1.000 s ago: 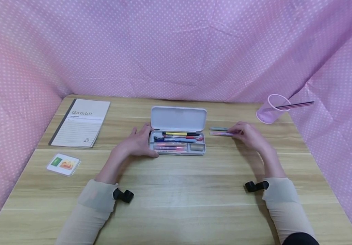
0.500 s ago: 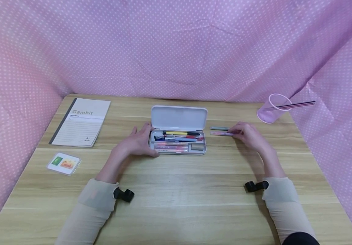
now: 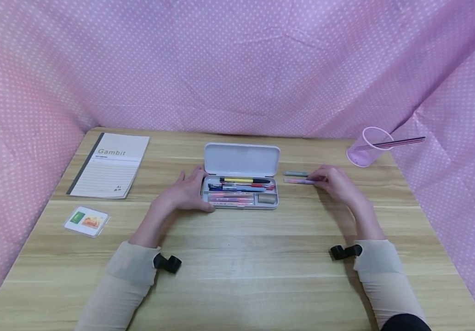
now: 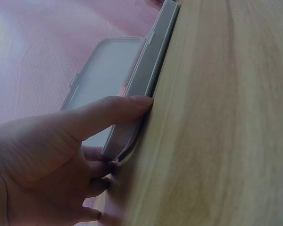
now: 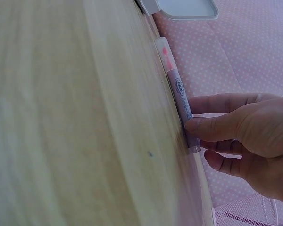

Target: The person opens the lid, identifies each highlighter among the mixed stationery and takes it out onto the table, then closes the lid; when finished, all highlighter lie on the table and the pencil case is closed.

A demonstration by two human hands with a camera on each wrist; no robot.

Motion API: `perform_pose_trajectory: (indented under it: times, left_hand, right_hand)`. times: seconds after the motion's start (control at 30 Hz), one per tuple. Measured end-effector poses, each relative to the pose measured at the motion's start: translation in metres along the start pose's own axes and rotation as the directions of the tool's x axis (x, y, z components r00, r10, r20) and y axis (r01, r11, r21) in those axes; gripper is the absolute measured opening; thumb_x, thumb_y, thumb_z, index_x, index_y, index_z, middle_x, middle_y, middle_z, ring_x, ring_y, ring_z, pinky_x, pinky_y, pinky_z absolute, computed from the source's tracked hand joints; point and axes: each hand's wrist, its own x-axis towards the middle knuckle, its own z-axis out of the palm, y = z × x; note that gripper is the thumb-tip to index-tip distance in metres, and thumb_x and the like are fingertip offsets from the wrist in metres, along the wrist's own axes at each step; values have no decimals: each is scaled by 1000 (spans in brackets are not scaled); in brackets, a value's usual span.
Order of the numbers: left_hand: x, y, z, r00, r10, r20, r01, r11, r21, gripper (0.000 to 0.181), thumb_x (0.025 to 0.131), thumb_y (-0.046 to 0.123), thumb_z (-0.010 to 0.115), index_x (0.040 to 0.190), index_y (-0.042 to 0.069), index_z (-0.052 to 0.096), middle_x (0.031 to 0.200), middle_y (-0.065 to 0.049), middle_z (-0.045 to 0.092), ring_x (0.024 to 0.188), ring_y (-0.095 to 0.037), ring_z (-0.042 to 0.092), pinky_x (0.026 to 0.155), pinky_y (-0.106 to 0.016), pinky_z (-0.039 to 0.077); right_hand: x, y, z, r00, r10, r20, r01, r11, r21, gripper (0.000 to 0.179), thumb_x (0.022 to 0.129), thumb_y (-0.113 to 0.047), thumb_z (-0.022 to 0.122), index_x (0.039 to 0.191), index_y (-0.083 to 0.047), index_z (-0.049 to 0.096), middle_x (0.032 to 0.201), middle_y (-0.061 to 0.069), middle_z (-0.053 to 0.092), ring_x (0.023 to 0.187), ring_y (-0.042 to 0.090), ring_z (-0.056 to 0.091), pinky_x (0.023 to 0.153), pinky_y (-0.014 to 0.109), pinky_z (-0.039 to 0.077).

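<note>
The right hand (image 5: 257,129) pinches a purple marker (image 5: 178,89) at the wooden tabletop (image 5: 99,117), a pink mesh cup (image 5: 250,213) partly in view.

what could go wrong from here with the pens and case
The right hand pinches the pink-and-purple marker near one end, so it might swivel or slip. The green pen lies close alongside and could get knocked. The pencil case looks crowded, so its lid may not shut over one more.

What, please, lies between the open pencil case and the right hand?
A greenish pen and a pink-and-purple pen, the latter pinched by the right hand; both show in the head view.
</note>
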Motion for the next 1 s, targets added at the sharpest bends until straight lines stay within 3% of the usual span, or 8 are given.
perform_pose_trajectory:
  times: [0.27, 0.53, 0.67, 0.77, 0.87, 1.0]
  left_hand:
    - [0, -2, 0, 1000, 2, -2, -2, 1000, 1, 100, 75, 45, 85, 149, 6, 31, 173, -24, 6, 160, -42, 17, 132, -58, -7]
    - [0, -1, 1, 1000, 6, 0, -6, 1000, 5, 102, 76, 46, 84, 151, 5, 29, 173, -25, 5, 160, -43, 16, 132, -59, -6]
    - [-1, 1, 0, 1000, -5, 2, 5, 1000, -5, 103, 76, 46, 84, 152, 6, 29, 173, -23, 5, 159, -45, 14, 132, -60, -5]
    - [-1, 1, 0, 1000, -29, 4, 29, 1000, -11, 103, 76, 46, 84, 153, 7, 28, 174, -22, 2, 159, -49, 6, 131, -63, -4]
    - [-1, 0, 0, 999, -34, 7, 34, 999, -5, 103, 76, 46, 83, 154, 7, 27, 173, -22, 1, 159, -50, 3, 131, -64, -3]
    - [-1, 0, 0, 1000, -13, 5, 13, 1000, 0, 102, 76, 45, 84, 152, 6, 29, 173, -24, 3, 160, -46, 8, 131, -61, -5]
  right_hand:
    - [0, 0, 1, 1000, -16, -13, 16, 1000, 12, 19, 86, 2, 76, 102, -8, 80, 95, 11, 75, 86, 25, 68, 77, 38, 56]
    - [-2, -8, -6, 999, -9, -43, 11, 999, 42, 21, 88, 2, 74, 107, -4, 78, 100, 14, 76, 91, 29, 71, 82, 47, 60]
    - [1, -31, -7, 996, -13, -85, 20, 997, 79, 22, 91, -2, 73, 112, -5, 77, 103, 13, 76, 91, 27, 70, 82, 45, 61]
    - [8, -56, -3, 993, -59, -100, 74, 986, 152, 24, 92, -5, 74, 116, -6, 76, 105, 12, 76, 92, 24, 70, 81, 40, 62]
    - [15, -81, 6, 991, -108, -84, 127, 958, 259, 28, 92, -3, 73, 120, -5, 74, 109, 14, 75, 95, 23, 70, 83, 38, 62]
    - [24, -107, 22, 988, -152, -26, 151, 925, 349, 30, 95, -4, 70, 125, -6, 71, 116, 13, 75, 102, 24, 71, 88, 41, 61]
